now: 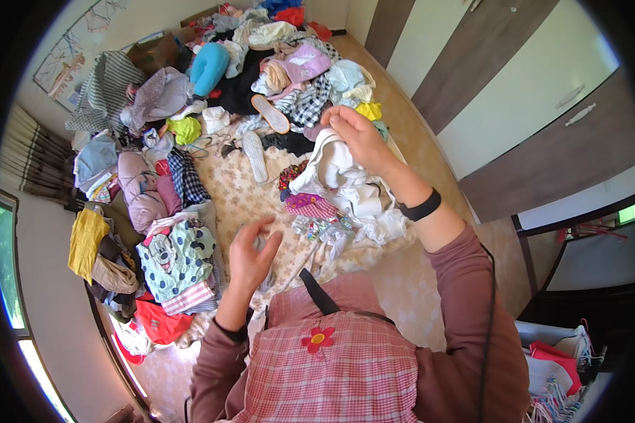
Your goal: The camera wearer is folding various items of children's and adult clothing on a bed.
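My right hand (360, 141) is raised over the right part of the bed, its fingers curled together at the upper edge of a white garment (328, 166). The garment hangs below the fingers in a curved fold, and its lower part merges with a heap of white clothes (377, 218). Beside that heap lie a purple patterned cloth (310, 206) and a dark red printed one (289, 176). My left hand (250, 257) hovers above the flowered bedsheet (233, 190), nearer to me. Its thumb and fingers are apart, with nothing held.
Folded clothes stand in stacks along the left, including a spotted shirt (176, 257) and a yellow garment (89, 243). A loose clothes pile with a blue neck pillow (209, 69) covers the far end. Two insoles (255, 156) lie mid-bed. Wardrobe doors (501, 84) line the right; hangers (557, 402) sit lower right.
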Motion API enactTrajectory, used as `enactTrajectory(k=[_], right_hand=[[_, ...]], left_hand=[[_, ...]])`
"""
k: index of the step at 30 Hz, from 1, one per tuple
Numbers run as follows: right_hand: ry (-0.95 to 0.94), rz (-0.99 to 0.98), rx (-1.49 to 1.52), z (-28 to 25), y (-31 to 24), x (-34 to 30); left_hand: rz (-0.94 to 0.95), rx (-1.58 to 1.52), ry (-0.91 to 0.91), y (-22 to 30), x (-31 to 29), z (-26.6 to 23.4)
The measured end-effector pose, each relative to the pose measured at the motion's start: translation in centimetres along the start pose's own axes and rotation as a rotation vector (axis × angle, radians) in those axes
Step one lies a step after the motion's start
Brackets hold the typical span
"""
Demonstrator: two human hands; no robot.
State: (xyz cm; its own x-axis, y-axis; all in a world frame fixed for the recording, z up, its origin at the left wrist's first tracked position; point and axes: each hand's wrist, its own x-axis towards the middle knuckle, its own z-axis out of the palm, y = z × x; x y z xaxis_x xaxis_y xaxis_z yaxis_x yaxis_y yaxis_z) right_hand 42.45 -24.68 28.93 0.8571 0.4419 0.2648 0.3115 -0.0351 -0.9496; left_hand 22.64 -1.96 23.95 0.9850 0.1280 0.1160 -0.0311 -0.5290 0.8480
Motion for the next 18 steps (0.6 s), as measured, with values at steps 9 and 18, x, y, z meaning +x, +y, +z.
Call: enactTrajectory(k=[9, 18], right_hand=[[-0.355, -0.174, -0.133, 3.9, -17.2, 1.2], [-0.121, -0.284, -0.493, 1.8, -22.5, 1.0]], left_hand=[[0.242, -0.113, 0.264, 7.2, 6.9, -0.4], [0.021, -0.121, -0.098, -2.7, 5.3, -6.3]])
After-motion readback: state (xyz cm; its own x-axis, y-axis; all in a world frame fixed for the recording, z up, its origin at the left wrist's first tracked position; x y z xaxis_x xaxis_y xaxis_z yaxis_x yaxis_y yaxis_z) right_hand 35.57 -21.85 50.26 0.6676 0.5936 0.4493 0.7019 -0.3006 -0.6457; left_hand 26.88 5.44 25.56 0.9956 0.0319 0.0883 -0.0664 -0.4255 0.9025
